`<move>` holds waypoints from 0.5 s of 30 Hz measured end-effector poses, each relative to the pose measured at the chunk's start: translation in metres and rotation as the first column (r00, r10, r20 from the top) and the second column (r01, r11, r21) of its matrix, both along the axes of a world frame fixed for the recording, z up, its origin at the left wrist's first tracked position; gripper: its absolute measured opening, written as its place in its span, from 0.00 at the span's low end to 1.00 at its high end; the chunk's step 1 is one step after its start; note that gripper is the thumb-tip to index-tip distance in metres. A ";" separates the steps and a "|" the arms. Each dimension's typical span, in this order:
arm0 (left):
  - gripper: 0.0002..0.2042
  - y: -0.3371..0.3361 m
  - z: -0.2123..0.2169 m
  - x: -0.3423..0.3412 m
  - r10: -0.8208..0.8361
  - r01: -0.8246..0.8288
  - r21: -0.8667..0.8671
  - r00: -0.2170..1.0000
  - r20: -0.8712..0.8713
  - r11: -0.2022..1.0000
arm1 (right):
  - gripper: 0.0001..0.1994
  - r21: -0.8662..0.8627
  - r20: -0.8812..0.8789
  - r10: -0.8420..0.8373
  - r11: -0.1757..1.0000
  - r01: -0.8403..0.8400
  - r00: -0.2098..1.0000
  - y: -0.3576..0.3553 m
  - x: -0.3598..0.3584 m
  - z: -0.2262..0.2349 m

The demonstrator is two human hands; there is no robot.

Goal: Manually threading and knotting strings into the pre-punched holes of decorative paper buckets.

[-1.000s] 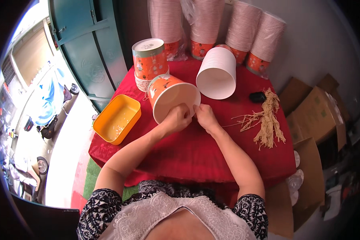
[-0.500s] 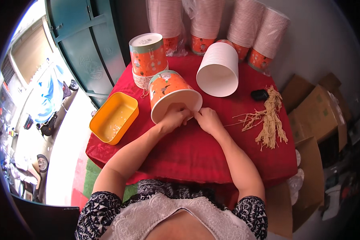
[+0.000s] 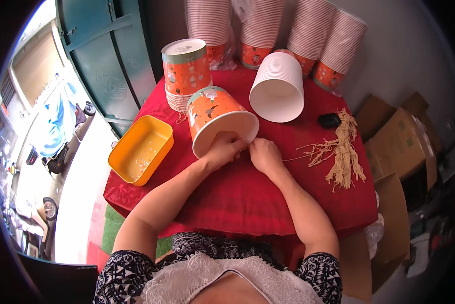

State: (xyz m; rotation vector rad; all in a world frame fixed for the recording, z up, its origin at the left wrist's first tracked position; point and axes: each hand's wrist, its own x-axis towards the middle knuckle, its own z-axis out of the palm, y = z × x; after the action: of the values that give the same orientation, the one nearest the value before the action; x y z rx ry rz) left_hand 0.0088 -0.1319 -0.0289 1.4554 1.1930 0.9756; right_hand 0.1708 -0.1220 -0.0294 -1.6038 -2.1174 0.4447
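1. Fingers of the left hand are curled in at the mouth of the orange bucket. Fingers of the right hand are bent too, just outside its right rim. The tips are close together and hard to see, so I cannot tell how tight they are or what they pinch.
2. The bucket lies tipped on its side, a bit left of the middle of the red table. Its long way runs from its bottom, toward the far left corner, to its mouth, toward the near edge.
3. Most of the bucket is up and left of the fingers. The left hand is nearer, partly inside the mouth.
4. Behind the bucket, a short bucket stack is very near, so there is little room that way. A white tub lies near its right side, toward the far edge.
5. The yellow box sits by the left edge.
6. By the right edge lies a bundle of strings, with one thin string reaching toward the right wrist.
7. The widest room is red cloth between the hands and the near edge.
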 end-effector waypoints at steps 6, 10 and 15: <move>0.07 0.003 -0.004 -0.001 -0.066 0.070 0.060 0.996 -0.060 0.996 | 0.12 -0.062 -0.234 0.269 0.955 -0.290 0.934 -0.003 0.015 0.013; 0.04 0.008 -0.008 -0.003 -0.128 0.134 0.064 0.987 -0.093 0.989 | 0.10 -0.122 -0.423 0.166 0.964 -0.238 0.891 0.004 0.021 0.011; 0.05 0.005 -0.012 -0.002 -0.107 0.115 0.115 0.992 -0.073 0.987 | 0.10 -0.054 -0.456 0.172 0.974 -0.220 0.873 0.004 0.018 0.008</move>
State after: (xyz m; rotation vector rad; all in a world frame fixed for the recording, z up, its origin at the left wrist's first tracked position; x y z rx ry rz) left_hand 0.0072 -0.1268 -0.0412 1.6418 1.1045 0.9413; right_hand 0.1891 -0.1176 -0.0216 -1.1886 -1.9222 0.9134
